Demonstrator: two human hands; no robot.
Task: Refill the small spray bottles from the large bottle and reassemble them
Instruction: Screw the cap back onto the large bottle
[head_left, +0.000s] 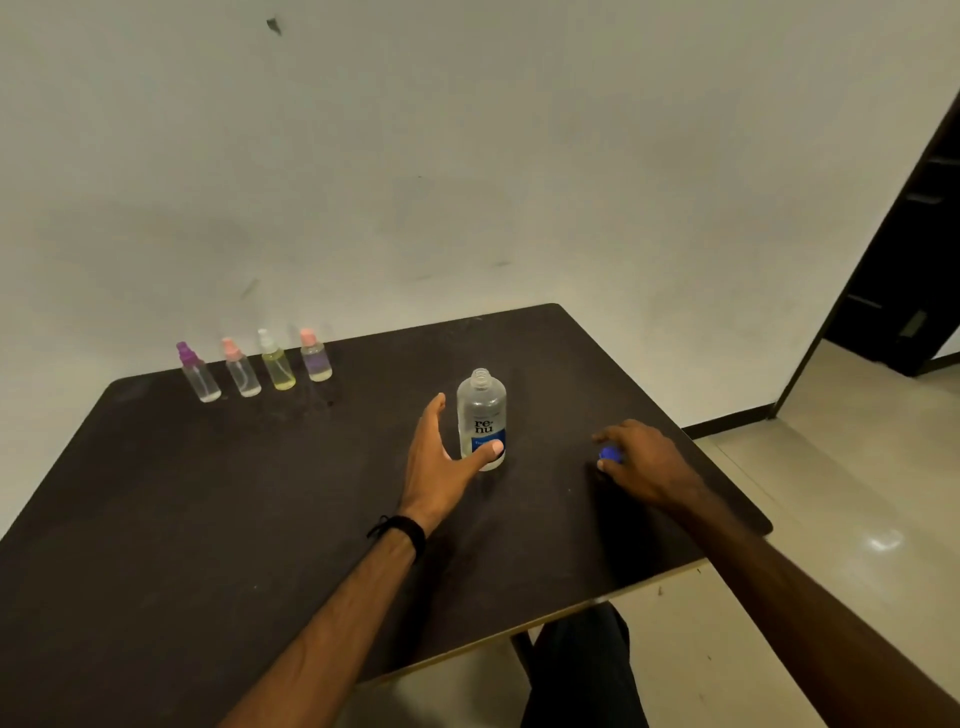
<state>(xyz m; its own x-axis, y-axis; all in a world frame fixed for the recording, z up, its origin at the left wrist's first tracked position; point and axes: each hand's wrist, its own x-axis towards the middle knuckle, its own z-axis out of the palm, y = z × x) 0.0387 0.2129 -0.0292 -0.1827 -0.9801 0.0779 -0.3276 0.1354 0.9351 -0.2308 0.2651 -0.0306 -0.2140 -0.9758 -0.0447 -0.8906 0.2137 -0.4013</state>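
The large clear bottle (481, 415) with a blue-and-white label stands uncapped in the middle of the dark table (208, 519). My left hand (441, 457) is spread open beside it, the thumb touching its base. To the right, my right hand (644, 462) rests on the table with its fingers closed on the blue cap (610, 454). Several small spray bottles stand in a row at the far left edge: one with a purple top (197, 374), one with a pink top (241, 370), a yellowish one with a white top (277, 361) and a purplish one with a pink top (315, 356).
The table's right edge (727, 467) lies close to my right hand. A white wall stands behind the table. A dark doorway (904, 249) opens at the right, with tiled floor below. My dark-trousered leg (582, 670) shows under the near edge.
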